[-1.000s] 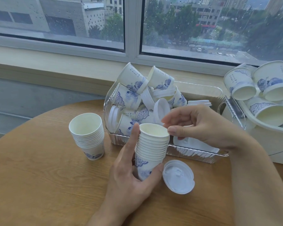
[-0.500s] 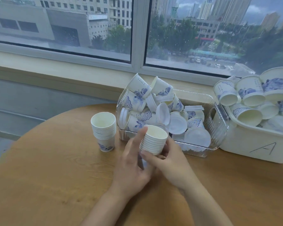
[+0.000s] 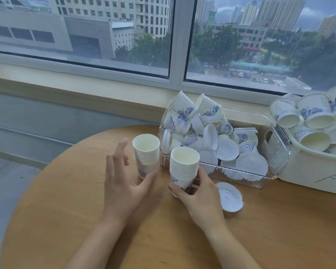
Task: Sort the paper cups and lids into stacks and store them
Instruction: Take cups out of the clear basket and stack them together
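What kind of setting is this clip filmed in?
Probably an upper-floor office or break room: a round wooden table stands by a wide window overlooking city buildings, with a clear bin of paper cups and lids on it.

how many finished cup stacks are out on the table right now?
2. The left stack stands free by the clear bin, just ahead of the open left hand. The right stack is gripped at its base by the right hand. Cups in the bins are loose.
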The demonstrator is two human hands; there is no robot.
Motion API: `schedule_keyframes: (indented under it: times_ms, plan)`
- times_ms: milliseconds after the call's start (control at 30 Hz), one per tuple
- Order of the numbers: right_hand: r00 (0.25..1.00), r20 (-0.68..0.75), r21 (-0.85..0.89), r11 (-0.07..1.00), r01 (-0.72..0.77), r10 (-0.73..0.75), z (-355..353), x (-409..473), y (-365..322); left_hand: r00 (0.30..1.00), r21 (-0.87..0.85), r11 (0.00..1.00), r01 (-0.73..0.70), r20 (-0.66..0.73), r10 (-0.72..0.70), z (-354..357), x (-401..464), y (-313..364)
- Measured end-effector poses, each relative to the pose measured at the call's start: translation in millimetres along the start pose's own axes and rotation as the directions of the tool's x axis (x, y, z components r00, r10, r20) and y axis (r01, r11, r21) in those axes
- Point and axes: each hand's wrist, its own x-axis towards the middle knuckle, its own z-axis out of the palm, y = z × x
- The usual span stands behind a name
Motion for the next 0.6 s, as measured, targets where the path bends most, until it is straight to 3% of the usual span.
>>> schedule_keyframes:
  times_ms: [200,367,600]
  plan:
    - [1.000,0.009,-0.035,0.999,0.013,-0.013,15.6,2.8,1.5,0.960,-0.144,0.974,0.176,0.243,-0.138,12.0,23.3,-16.7]
    - [0.999,0.002,-0.177,0.983,0.042,-0.042,37.3,7.2,-6.1,0.965,-0.140,0.978,0.157,0.230,-0.122,-1.2,22.7,-32.6]
    - [0.995,0.073,-0.186,0.979,0.082,-0.070,93.6,24.6,-21.2,0.974,-0.133,0.967,0.217,0.098,-0.205,-24.6,30.1,-58.9]
